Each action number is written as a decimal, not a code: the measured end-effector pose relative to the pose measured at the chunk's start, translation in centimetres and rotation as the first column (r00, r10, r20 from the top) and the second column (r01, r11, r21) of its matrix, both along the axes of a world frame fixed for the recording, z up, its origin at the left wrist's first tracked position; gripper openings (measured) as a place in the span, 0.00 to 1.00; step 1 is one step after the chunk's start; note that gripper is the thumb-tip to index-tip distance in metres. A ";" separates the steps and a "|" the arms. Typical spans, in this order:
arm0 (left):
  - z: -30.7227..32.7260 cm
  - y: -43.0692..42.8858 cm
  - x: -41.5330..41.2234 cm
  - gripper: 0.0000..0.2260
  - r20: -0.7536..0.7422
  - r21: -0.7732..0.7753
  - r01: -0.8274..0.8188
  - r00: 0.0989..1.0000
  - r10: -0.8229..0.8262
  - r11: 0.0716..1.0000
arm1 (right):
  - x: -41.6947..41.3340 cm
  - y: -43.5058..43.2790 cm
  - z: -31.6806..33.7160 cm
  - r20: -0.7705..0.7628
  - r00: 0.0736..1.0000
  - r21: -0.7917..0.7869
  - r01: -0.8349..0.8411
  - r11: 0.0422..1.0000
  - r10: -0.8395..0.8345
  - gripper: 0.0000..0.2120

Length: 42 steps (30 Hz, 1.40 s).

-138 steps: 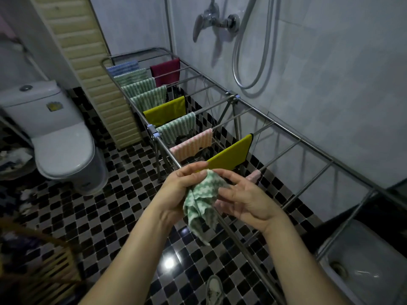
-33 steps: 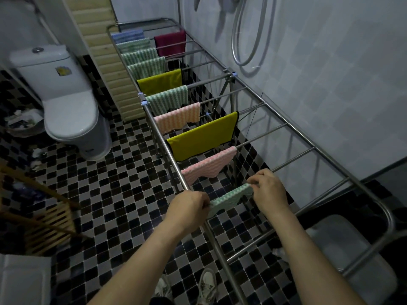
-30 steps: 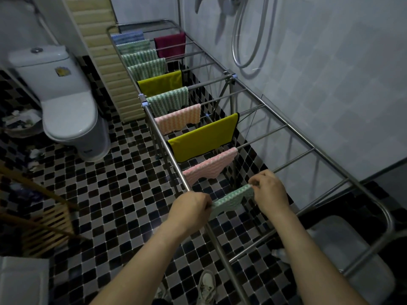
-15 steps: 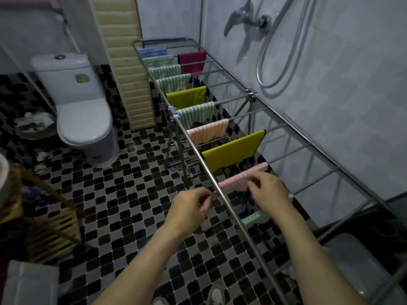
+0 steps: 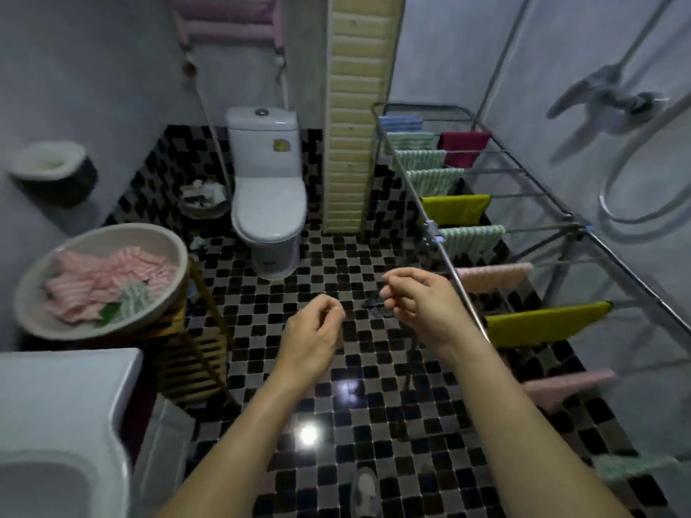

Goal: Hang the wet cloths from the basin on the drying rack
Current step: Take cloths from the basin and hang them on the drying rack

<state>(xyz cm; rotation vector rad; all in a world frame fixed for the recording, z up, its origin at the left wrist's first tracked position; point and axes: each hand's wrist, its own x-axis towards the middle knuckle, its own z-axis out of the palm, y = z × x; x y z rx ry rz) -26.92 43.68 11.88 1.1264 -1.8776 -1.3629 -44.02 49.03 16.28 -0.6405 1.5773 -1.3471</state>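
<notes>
The wet cloths (image 5: 101, 286), pink and green striped, lay heaped in the basin (image 5: 123, 237) at the left, on a wooden stand (image 5: 194, 353). The drying rack (image 5: 445, 256) ran along the right wall, its rails carrying a row of hung cloths, among them a yellow cloth (image 5: 546, 325). Your left hand (image 5: 314, 334) and right hand (image 5: 418, 297) hovered between basin and rack, above the checkered floor (image 5: 336, 405), fingers loosely curled, holding nothing. A toilet (image 5: 267, 203) stood at the far centre.
</notes>
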 end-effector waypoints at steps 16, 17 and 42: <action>-4.7 -21.6 13.4 0.12 0.228 0.081 -0.748 0.657 0.719 0.659 | 13.4 -29.1 -4.9 0.329 0.828 0.128 -0.516 0.847 0.455 0.17; -5.2 -22.7 14.2 0.12 0.257 0.075 -0.777 0.621 0.741 0.625 | 14.2 -30.8 -5.4 0.316 0.813 0.152 -0.552 0.820 0.488 0.18; -21.9 -39.2 26.4 0.16 0.692 0.015 -0.746 0.489 0.531 0.666 | 32.9 -50.1 -23.5 -0.360 -0.466 0.891 -0.430 0.148 0.808 0.26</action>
